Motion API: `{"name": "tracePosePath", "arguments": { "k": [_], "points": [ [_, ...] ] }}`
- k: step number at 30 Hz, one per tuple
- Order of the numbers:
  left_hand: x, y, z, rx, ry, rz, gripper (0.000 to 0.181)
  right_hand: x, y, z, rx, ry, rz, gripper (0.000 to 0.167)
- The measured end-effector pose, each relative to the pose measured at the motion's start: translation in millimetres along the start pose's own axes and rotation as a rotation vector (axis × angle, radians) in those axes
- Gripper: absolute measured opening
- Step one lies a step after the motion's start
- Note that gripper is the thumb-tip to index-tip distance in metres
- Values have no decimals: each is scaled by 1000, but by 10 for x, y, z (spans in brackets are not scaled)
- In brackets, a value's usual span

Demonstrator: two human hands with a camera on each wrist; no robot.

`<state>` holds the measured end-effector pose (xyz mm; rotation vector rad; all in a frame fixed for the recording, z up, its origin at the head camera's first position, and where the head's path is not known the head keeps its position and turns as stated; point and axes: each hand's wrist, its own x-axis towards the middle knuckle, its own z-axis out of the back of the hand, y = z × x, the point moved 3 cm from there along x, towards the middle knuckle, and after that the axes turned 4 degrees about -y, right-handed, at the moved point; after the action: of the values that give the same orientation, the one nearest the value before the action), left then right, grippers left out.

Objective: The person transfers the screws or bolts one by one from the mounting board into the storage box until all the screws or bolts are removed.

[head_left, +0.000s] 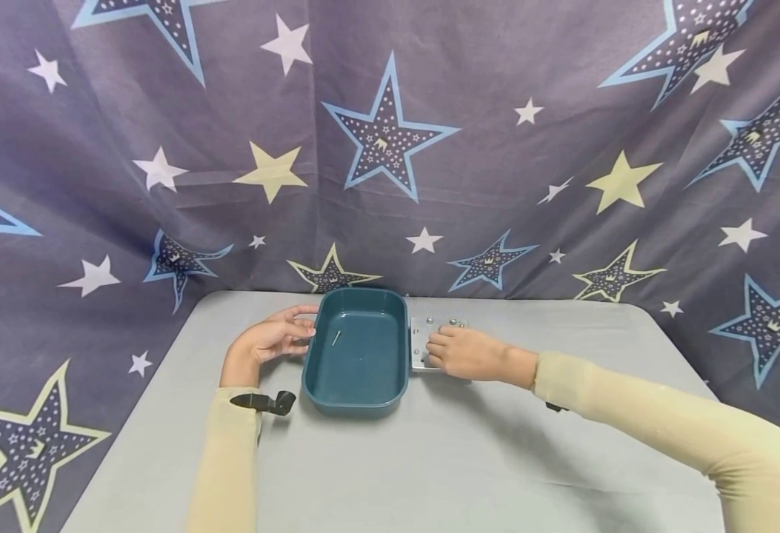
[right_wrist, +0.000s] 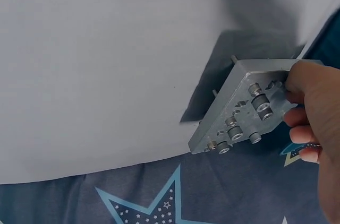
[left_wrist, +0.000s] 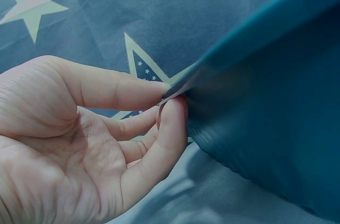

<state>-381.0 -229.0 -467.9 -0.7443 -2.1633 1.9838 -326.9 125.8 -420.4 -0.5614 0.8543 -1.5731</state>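
While the left hand (head_left: 275, 337) pinched the teal tray (head_left: 359, 370) by its rim | right hand (head_left: 466, 354) curled at the metal block (head_left: 426, 337), grip unclear | thin metal piece (head_left: 336, 338) lay inside tray

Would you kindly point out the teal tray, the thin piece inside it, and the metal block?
Teal tray (head_left: 366, 348): head view, its bare floor.
Thin piece (head_left: 336, 338): head view, its middle.
Metal block (right_wrist: 247, 122): right wrist view, its studded face.

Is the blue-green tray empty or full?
Neither: it's almost empty. The head view shows one small, thin piece, maybe a screw, lying inside the tray, with bare bottom around it.
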Motion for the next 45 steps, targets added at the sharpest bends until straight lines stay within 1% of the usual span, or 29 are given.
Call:
{"name": "tracePosePath", "arguments": {
  "k": [9,18,23,26,29,36,45],
  "points": [
    [7,3,1,0,-7,0,67,24,-13,34,-30,6,17,13],
    [0,-10,-7,-7,-14,-1,66,33,-19,30,-27,7,29,15],
    [3,-11,-5,-18,-10,-4,63,38,-18,28,-29,21,35,15],
    [4,-7,1,-14,-10,-5,64,50,-13,27,-27,37,38,14],
    [3,-2,2,-11,-10,-4,66,63,-8,32,-9,53,32,15],
    [-6,-10,-2,2,-4,-5,66,77,-20,48,81,104,-8,24],
    [-4,-9,-4,-7,7,-5,66,62,-9,33,103,85,-21,22]
  ]
}}
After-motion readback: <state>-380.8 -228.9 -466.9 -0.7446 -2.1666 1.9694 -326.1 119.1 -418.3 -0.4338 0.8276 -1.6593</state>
